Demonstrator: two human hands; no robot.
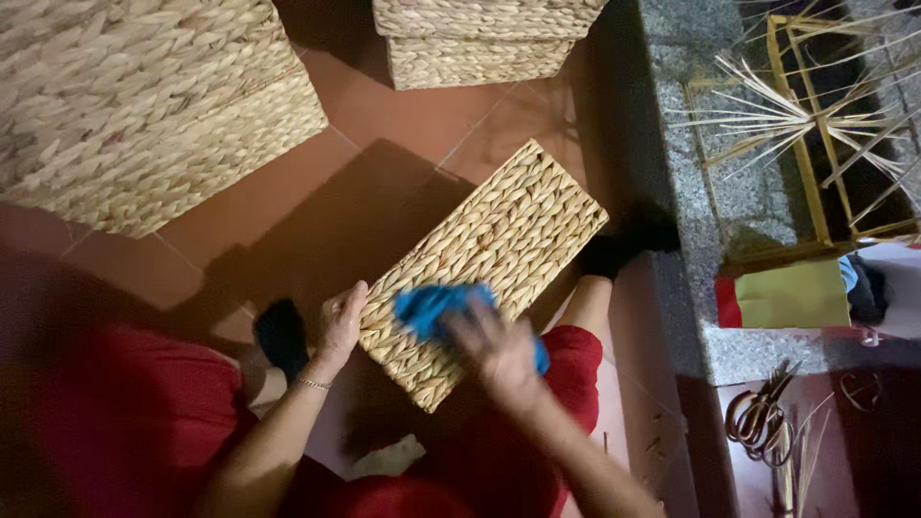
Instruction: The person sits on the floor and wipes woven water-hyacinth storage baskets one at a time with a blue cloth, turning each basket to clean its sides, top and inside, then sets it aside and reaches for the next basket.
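A rectangular woven straw basket (pixel 508 230) lies tilted on my lap over the red-brown tiled floor. My left hand (pixel 340 323) rests flat against its near left edge, steadying it; a thin bracelet circles that wrist. My right hand (pixel 497 347), blurred by motion, presses a blue cloth (pixel 429 307) onto the basket's woven face near the lower corner. I am wearing red clothes and dark socks.
A large woven basket (pixel 144 105) stands at the upper left and a stack of two more (pixel 475 43) at the top. At the right, a granite ledge (pixel 715 201) carries a wooden frame with loose straw strips (pixel 815 115). Scissors (pixel 758 417) lie lower right.
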